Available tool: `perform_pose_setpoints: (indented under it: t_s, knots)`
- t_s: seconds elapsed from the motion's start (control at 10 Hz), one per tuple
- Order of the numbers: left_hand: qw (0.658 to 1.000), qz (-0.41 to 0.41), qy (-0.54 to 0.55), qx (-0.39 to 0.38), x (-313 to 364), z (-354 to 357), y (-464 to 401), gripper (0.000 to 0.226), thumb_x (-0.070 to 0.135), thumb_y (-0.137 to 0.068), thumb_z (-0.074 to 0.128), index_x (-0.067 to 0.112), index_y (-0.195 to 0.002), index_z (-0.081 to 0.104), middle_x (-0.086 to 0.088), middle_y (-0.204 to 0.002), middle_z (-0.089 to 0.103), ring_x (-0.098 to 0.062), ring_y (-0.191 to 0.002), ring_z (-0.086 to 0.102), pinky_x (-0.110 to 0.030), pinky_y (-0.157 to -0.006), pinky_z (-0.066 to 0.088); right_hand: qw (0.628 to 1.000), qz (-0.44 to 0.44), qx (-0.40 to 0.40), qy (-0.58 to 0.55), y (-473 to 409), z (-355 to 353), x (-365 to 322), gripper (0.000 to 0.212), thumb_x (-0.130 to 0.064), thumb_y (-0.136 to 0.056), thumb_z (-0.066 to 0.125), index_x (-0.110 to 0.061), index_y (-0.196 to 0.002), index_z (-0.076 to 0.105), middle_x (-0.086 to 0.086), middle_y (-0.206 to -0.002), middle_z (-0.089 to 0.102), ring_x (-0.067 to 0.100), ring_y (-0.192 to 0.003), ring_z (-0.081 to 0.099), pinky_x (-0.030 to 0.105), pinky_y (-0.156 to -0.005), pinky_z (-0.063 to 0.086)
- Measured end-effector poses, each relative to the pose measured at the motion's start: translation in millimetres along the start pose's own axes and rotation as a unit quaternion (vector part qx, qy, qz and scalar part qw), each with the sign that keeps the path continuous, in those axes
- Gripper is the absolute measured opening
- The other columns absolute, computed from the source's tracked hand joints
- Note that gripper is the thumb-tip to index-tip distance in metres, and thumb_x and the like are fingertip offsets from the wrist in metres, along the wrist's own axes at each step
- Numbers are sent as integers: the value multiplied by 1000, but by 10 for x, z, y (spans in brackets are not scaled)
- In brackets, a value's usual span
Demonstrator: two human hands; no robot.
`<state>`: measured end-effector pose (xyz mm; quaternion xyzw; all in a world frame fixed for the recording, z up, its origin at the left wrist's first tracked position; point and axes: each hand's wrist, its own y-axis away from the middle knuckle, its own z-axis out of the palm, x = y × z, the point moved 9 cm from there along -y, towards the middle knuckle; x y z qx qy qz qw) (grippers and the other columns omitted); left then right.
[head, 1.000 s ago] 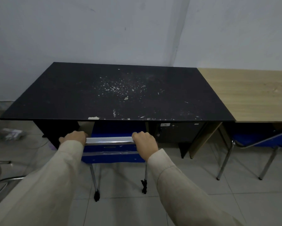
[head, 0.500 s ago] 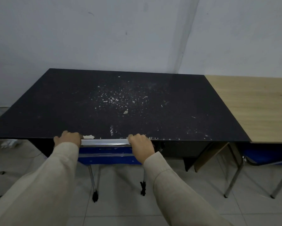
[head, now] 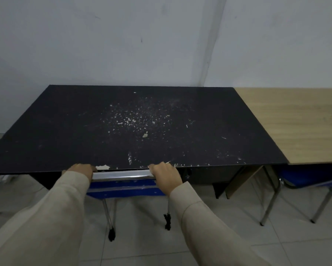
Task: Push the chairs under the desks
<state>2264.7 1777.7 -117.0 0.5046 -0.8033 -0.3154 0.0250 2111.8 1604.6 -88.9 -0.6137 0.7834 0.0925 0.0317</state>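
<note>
From the head camera, no box or bin shows, and nothing sits on either desk top. The left hand [head: 80, 170] and the right hand [head: 166, 176] are both wrapped tight around the shiny top bar [head: 121, 174] of the blue chair [head: 123, 188]. The bar is just under the front edge of the black desk [head: 123, 127], and most of the chair is tucked below it. Only the blue back and the thin metal legs [head: 108, 215] stick out.

The black desk top has many little white chips and scratches. A wood desk [head: 299, 123] stands touching its right side. Both desks sit against a grey wall [head: 103, 45]. The floor [head: 142, 242] is pale tile.

Under the wood desk is a second blue chair [head: 314, 179], but it is dark there, so I cannot tell how far in it is. The floor in front of the desks looks bare.
</note>
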Motion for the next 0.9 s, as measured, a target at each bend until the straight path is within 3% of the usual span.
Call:
perform_pose_setpoints:
  t_s: [0.1,0.4,0.6,0.7,0.8,0.9]
  knots:
    - [998,50,-41,-15,73,-44,32,47,19,-96,45,29,-142,43,-1,-140,50,-18,-126,51,-24,-102,42,1000,12,-1,-2,5,-8,1,23,8,-86,55,-1,-107,53,23,-104,64,42,-97,62,40,-65,44]
    - [998,66,-5,-10,81,2,13,47,20,-94,49,27,-141,45,-3,-142,48,-21,-127,51,-27,-105,41,997,65,1,-44,51,49,32,26,-2,-87,59,-4,-110,47,21,-107,63,40,-96,62,42,-69,49]
    - [999,22,44,10,-16,23,84,49,17,-86,54,25,-134,51,-7,-133,53,-26,-124,50,-41,-108,41,976,114,-50,-177,311,66,78,53,-14,-88,61,-13,-134,36,16,-134,44,35,-123,42,48,-98,46]
    - [999,42,15,16,85,-61,294,63,26,-83,61,24,-141,38,-6,-136,48,-26,-126,49,-41,-107,42,969,144,-77,-187,539,-37,218,55,-15,-88,61,-17,-137,36,13,-136,47,32,-121,49,46,-99,48]
    - [994,113,9,7,371,-267,609,75,36,-88,61,24,-151,22,-8,-148,36,-27,-134,42,-37,-110,39,967,174,-73,-171,744,-299,373,41,-20,-91,58,-17,-130,47,11,-127,58,29,-112,58,42,-96,50]
    - [983,172,46,33,705,-634,904,68,35,-91,58,21,-151,27,-8,-150,37,-25,-136,41,-32,-110,37,970,197,-27,-138,916,-639,544,35,-27,-94,56,-17,-126,51,12,-126,59,30,-112,58,44,-96,50]
